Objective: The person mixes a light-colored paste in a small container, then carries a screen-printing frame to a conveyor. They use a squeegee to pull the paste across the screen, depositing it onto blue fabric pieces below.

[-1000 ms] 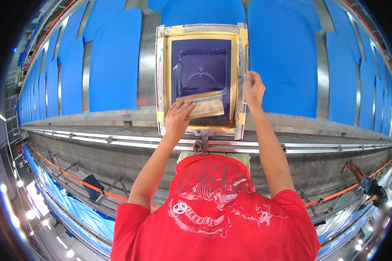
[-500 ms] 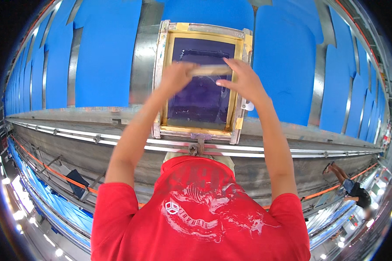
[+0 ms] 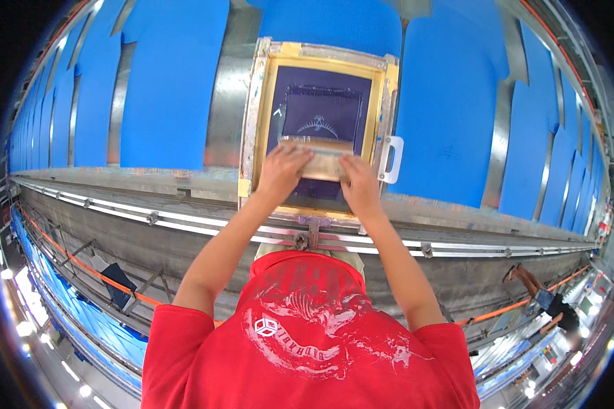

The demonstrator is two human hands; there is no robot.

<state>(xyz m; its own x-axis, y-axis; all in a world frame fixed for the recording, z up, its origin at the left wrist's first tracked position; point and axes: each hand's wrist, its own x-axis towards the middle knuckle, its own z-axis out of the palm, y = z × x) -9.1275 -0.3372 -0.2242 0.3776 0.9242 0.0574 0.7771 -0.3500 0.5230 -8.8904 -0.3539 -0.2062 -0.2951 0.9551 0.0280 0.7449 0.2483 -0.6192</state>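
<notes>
A screen-printing frame (image 3: 252,102) with yellow-taped inner edges lies on blue fabric over the long table. Its dark purple mesh (image 3: 320,102) bears a pale arched design in the middle. Across the lower part of the mesh lies a wooden squeegee (image 3: 323,165), tilted toward me. My left hand (image 3: 283,170) is closed on the squeegee's left end. At its other end my right hand (image 3: 358,183) grips the wood, fingers on top. The squeegee's blade edge and the mesh directly under it are partly hidden.
A white plastic handle (image 3: 391,160) juts from the frame's right side. Blue fabric pieces (image 3: 170,88) run along the table on both sides, with metal strips between. A rail (image 3: 184,221) edges the table near me. Another person (image 3: 549,300) is at the far right.
The squeegee has come down toward me over the mesh. My right hand, spread at its end before, now grips it. The pale design and white handle show more fully.
</notes>
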